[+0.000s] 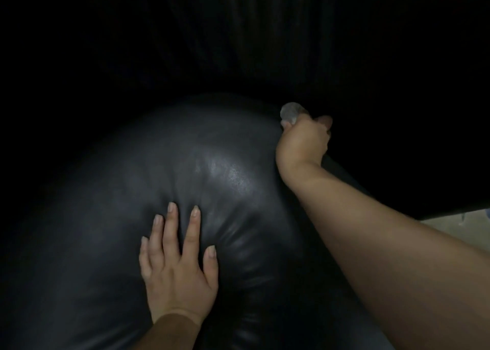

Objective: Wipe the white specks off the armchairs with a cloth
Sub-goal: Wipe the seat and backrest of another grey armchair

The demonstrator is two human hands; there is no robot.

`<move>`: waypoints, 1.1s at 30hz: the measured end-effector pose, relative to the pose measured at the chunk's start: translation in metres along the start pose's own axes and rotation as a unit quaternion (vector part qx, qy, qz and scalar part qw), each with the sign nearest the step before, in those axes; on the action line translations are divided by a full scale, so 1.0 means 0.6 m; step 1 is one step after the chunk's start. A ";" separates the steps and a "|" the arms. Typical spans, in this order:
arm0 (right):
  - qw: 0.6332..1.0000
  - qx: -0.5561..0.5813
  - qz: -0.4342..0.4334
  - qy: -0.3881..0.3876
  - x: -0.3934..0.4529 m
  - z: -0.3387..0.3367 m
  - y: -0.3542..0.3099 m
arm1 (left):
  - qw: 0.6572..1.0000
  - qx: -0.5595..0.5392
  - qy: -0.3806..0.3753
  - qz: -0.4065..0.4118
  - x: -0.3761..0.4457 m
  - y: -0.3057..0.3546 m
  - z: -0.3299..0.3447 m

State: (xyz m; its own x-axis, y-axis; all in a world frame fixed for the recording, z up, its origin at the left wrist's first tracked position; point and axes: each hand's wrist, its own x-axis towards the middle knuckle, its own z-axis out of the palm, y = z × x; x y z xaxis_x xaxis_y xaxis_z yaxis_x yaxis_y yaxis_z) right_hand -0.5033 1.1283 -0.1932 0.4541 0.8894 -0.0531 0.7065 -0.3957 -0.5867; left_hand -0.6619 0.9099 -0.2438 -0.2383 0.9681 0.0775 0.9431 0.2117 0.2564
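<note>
Left hand [178, 264] presses flat on the armchair [111, 190]; right hand [305, 140] clenches the cloth [290, 113]. Dim lighting risks missed specks.

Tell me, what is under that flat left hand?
The left hand presses on the black leather cushion, which dents around its fingers. Whether any white specks lie beneath the palm cannot be seen.

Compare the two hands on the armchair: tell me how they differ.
The left hand lies flat with fingers spread, holding nothing; the right hand is curled round a grey cloth. The left presses the cushion's near middle; the right reaches its far right edge. Both touch the black cushion.
</note>
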 end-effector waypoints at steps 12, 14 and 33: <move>0.944 -0.011 -0.294 -0.151 -0.036 0.006 -0.032 | 1.000 0.000 0.005 -0.001 0.001 -0.001 -0.002; 0.923 0.021 -0.346 -0.164 -0.077 -0.004 -0.003 | 1.000 0.002 0.005 0.000 0.002 -0.002 -0.002; 0.964 0.163 -0.149 -0.146 -0.173 -0.050 0.036 | 1.000 -0.003 0.020 0.001 0.002 -0.002 0.002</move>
State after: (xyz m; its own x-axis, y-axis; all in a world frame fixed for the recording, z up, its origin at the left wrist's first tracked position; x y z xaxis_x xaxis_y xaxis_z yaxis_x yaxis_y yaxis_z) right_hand -0.5190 1.0205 -0.1763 0.0525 0.9978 -0.0403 0.5514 -0.0626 -0.8319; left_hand -0.6629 0.9111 -0.2451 -0.2461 0.9623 0.1158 0.9423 0.2096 0.2611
